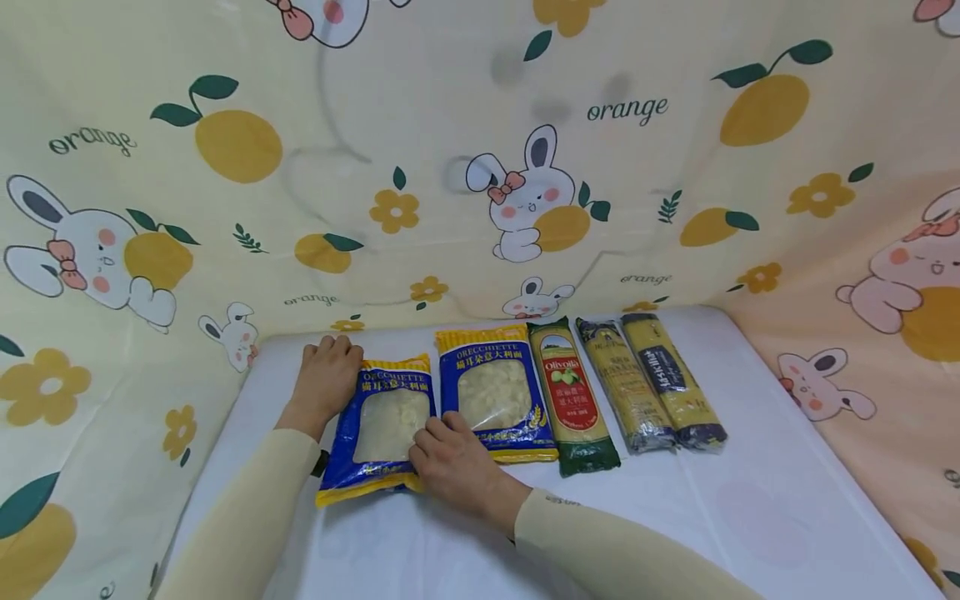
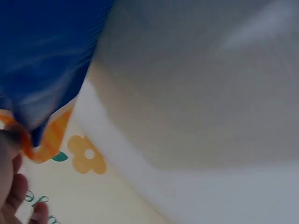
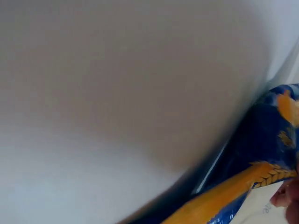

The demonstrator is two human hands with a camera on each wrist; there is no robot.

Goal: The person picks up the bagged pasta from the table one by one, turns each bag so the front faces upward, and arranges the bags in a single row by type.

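Note:
A blue and yellow bag of orecchiette pasta (image 1: 386,427) lies slightly tilted at the left of the row, its clear window showing pale pasta. At its upper left corner my left hand (image 1: 328,379) pinches the edge; the left wrist view shows the yellow corner (image 2: 53,135) by the thumb and curled fingers. My right hand (image 1: 459,462) grips the bag's lower right edge, and the right wrist view catches only some fingertips (image 3: 292,198) beside the blue and yellow wrapping (image 3: 261,144). Just right of this bag lies a second orecchiette bag (image 1: 495,393), apart from the first.
Further right lie a green and red pack of long pasta (image 1: 573,400) and two slim yellowish packs (image 1: 626,385), (image 1: 675,383) side by side. All rest on a white-covered table (image 1: 750,492). Behind and beside it hangs a printed curtain (image 1: 420,108) with rabbits and oranges.

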